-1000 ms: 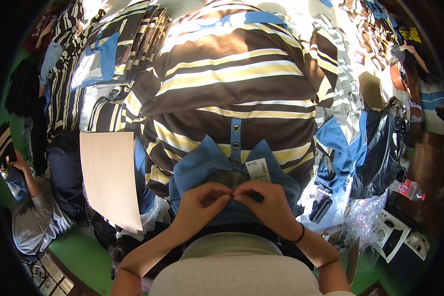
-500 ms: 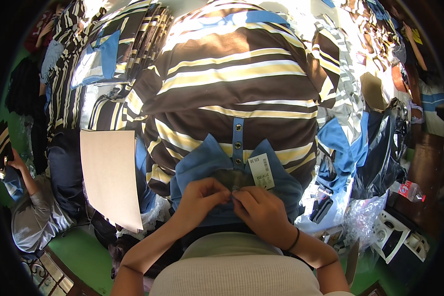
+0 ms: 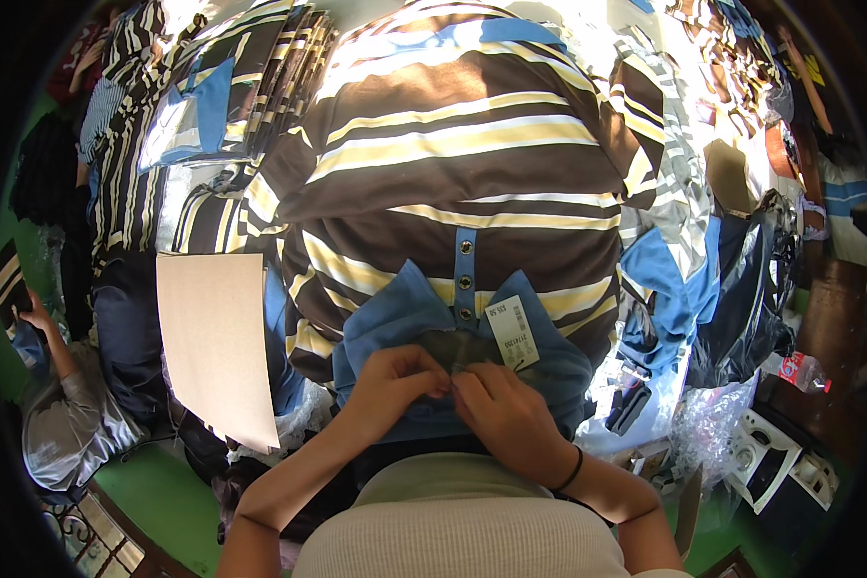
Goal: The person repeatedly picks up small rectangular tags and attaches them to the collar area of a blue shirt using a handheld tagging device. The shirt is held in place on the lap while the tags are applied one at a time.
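A striped polo shirt (image 3: 453,164) in brown, cream and white lies before me, its blue collar (image 3: 395,313) nearest my body. Dark buttons run down the blue placket (image 3: 465,260). Over the collar's near edge, my left hand (image 3: 395,385) is closed, thumb and fingers pinched together. Close beside it, my right hand (image 3: 511,409) pinches too, the fingertips of both nearly meeting. Something small and clear shows between them, too small to name. A white paper tag (image 3: 508,332) rests on the collar just beyond my right hand.
Left of the shirt stands a tan cardboard sheet (image 3: 217,337). Folded shirts in clear bags (image 3: 202,106) are stacked behind it. To the right are a black plastic bag (image 3: 732,299), crumpled clear plastic (image 3: 708,424) and a bottle (image 3: 800,374). Another person's arm (image 3: 58,342) shows at far left.
My fingers have shifted slightly at the collar, still pinched. The tag has tilted a little. At far left, the other person's hand and the striped cloth have moved slightly.
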